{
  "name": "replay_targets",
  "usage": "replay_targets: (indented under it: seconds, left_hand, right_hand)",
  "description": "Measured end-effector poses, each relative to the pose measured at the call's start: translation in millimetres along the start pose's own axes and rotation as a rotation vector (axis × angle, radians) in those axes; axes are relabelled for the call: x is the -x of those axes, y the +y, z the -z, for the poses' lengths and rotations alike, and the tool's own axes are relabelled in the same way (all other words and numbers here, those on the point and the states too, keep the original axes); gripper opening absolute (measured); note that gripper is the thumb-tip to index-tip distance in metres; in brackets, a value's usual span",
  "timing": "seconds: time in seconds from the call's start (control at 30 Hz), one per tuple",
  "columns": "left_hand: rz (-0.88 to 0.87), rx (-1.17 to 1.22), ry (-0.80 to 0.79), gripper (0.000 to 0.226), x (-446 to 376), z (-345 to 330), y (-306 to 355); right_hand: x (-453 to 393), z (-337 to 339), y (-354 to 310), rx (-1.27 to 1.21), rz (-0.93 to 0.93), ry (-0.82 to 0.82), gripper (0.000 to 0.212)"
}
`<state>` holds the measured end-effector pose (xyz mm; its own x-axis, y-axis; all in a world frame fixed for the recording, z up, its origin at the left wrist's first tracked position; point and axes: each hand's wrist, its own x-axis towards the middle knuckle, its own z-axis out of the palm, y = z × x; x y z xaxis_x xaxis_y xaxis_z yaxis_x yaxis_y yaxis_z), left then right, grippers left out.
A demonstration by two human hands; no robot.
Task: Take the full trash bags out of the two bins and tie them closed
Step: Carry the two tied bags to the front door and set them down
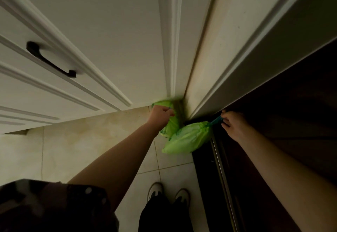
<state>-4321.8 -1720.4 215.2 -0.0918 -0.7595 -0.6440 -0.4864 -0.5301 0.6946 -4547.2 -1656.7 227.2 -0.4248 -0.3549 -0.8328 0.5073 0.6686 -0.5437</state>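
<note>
Two green trash bags sit low in the corner where the white cabinet (76, 36) meets the door frame (206, 58). The far bag (170, 122) lies under the left hand (160, 115), whose curled fingers clutch its top. The near bag (187, 137) hangs just left of the right hand (234, 125), whose fingers pinch its blue drawstring (216, 120). Below lie the tiled floor (76, 149) and two white shoes (168, 193).

A left hand (160, 115) is covering part of the far green plastic trash bag (171, 127); the dark lower-right doorway (291, 122) is showing nothing.
</note>
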Motion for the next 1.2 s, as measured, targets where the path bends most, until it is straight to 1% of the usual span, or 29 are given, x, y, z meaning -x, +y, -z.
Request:
replay_targets:
  seconds: [0.07, 0.17, 0.2, 0.33, 0.47, 0.6, 0.7, 0.8, 0.93, 1.03, 1.2]
  left_hand:
    - [-0.015, -0.045, -0.021, 0.018, -7, -3, 3]
    - [-0.051, -0.117, -0.018, 0.016, -15, -3, 1]
    - [-0.047, -0.131, -0.024, 0.016, -16, -2, 0]
    - [-0.048, -0.204, -0.045, 0.03, -17, -3, -8]
    - [-0.082, -0.281, -0.037, 0.03, -19, -6, -12]
    - [-0.083, -0.259, -0.025, 0.031, -18, -8, -15]
    - [-0.08, -0.248, -0.029, 0.032, -17, -11, -18]
    - [-0.078, -0.269, -0.045, 0.031, -14, -11, -19]
    - [-0.073, -0.292, -0.072, 0.032, -10, -7, -21]
    - [-0.077, -0.301, -0.071, 0.031, -10, -6, -22]
    - [-0.091, -0.296, -0.068, 0.031, -9, -4, -21]
  right_hand:
    - [-7, -1, -7, -0.031, 0.009, -0.011, 0.025]
    - [-17, 1, -9, -0.061, 0.019, -0.023, 0.024]
    - [-18, 2, -8, -0.048, 0.014, -0.026, 0.023]
    - [-17, 3, 8, 0.035, -0.023, -0.066, 0.017]
    - [-6, 1, 18, 0.04, -0.058, -0.126, 0.02]
    - [8, 13, 26, 0.081, -0.097, -0.01, 0.017]
    - [23, 30, 35, 0.075, -0.163, 0.017, 0.015]
    - [36, 42, 42, 0.003, -0.237, 0.031, 0.017]
    - [46, 44, 46, -0.118, -0.276, 0.084, 0.023]
    - [51, 37, 45, -0.186, -0.271, 0.104, 0.024]
    - [36, 19, 42, -0.241, -0.178, 0.135, 0.026]
